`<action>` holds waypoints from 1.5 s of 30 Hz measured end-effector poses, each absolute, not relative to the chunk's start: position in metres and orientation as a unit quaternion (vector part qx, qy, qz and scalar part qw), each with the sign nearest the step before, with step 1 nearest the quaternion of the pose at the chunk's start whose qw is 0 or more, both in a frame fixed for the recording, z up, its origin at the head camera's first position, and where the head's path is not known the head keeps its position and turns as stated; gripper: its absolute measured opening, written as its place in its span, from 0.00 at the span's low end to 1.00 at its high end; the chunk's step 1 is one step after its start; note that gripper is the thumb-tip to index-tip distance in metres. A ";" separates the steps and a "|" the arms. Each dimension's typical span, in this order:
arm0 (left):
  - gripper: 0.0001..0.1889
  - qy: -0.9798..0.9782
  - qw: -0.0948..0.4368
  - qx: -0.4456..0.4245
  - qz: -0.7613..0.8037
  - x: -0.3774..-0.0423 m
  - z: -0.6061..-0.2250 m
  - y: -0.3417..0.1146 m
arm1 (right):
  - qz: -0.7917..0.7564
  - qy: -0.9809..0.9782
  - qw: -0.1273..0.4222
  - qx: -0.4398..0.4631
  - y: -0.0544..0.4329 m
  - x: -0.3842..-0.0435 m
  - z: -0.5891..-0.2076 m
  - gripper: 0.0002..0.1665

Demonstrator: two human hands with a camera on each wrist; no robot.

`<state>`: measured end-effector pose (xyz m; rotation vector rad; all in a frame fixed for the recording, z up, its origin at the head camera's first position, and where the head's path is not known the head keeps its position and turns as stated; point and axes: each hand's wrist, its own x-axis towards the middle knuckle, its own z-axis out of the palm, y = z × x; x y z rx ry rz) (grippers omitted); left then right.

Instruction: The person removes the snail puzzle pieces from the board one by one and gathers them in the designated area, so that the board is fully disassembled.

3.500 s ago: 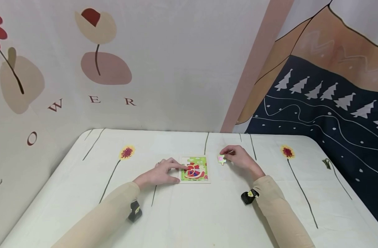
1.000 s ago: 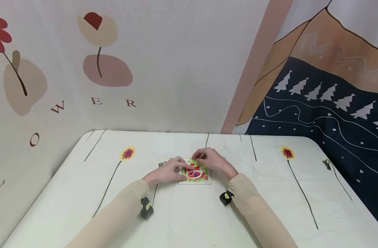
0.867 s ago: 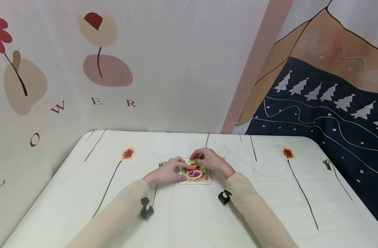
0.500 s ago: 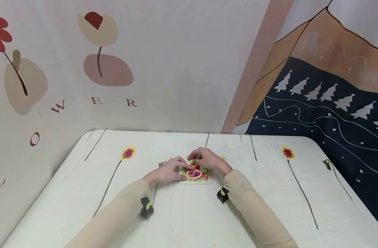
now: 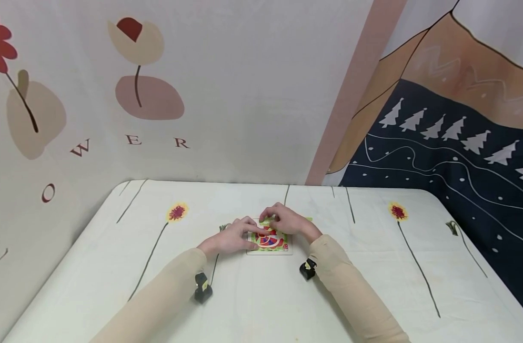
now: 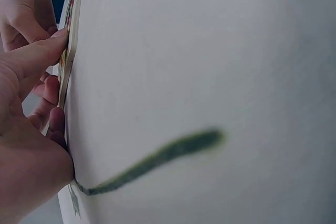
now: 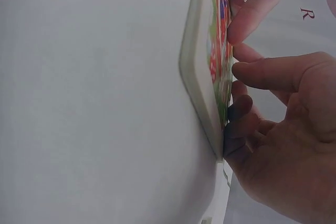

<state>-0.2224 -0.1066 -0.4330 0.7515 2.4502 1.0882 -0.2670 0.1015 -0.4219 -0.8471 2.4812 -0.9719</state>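
A square jigsaw puzzle [image 5: 270, 243] with a red, blue and green picture lies in a pale board near the table's middle. My left hand [image 5: 233, 237] reaches over its left side; the extended index finger and the thumb rest on the picture. At the puzzle's upper edge is my right hand [image 5: 285, 219], its thumb and fingers bent in a pinch on a small puzzle piece [image 5: 267, 221] that they largely hide. From the right wrist view, the thumb and curled fingers of the right hand [image 7: 283, 108] meet the puzzle's surface, close to the left hand's finger.
A bit of green [image 5: 309, 219], apparently a loose piece, shows behind the right wrist. The table's white cloth [image 5: 261, 295] has printed flowers and stems. Printed curtains [image 5: 244, 95] rise behind the far edge. A small black device [image 5: 307, 269] is strapped to each wrist.
The right hand has carried a puzzle piece from right of the board to its upper edge, then shifted slightly left. The left hand has moved further onto the puzzle. Lately both are nearly still.
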 end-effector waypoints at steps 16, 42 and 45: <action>0.23 0.868 0.176 0.266 0.381 -0.222 -0.433 -0.107 | -0.411 0.847 0.182 -0.283 0.107 -0.261 -0.416 0.18; 0.22 0.869 0.185 0.253 0.384 -0.221 -0.432 -0.107 | -0.446 0.856 0.153 -0.209 0.108 -0.260 -0.418 0.16; 0.21 0.869 0.187 0.251 0.384 -0.221 -0.432 -0.106 | -0.446 0.858 0.152 -0.204 0.111 -0.260 -0.417 0.15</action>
